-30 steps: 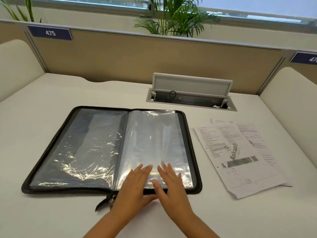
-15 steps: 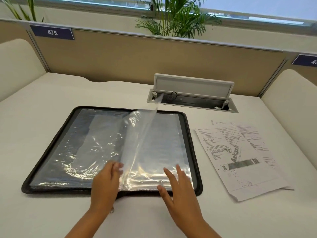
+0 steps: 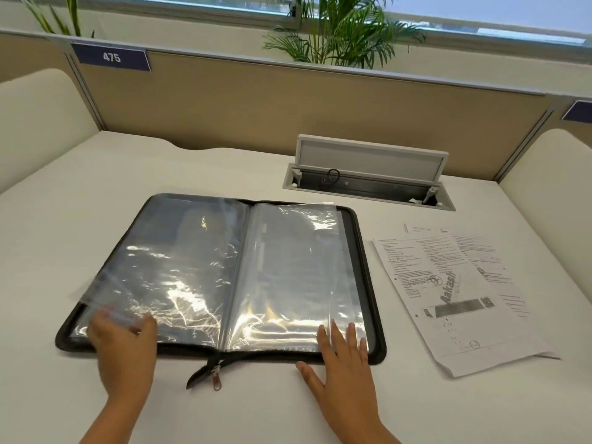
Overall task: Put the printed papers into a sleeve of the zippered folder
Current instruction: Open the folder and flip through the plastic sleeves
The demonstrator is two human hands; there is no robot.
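**Folder open, papers still outside**

The zippered folder [image 3: 221,274] lay open flat on the white counter [image 3: 224,408], black edge all round, clear plastic sleeves shining under the window light. Zip pull [image 3: 216,379] hung off the near edge, onto the counter.

Left hand [image 3: 123,344] was at the near left corner of the folder, under a loose clear sleeve [image 3: 105,299] that was lifted off the left page. The hand was blurred; thumb stuck out to the right, and I could not tell whether the fingers held the sleeve or only lay beneath it.

Right hand [image 3: 341,360] rested flat, fingers straight and spread, tips on the near edge of the right page, thumb on the counter. It held nothing.

The printed papers [image 3: 455,296] lay in a loose, fanned stack on the counter just right of the folder, apart from both hands.

Behind: an open cable box [image 3: 368,177] set in the counter, a tan partition [image 3: 256,104] with a "475" label [image 3: 111,57], a palm plant [image 3: 339,30].
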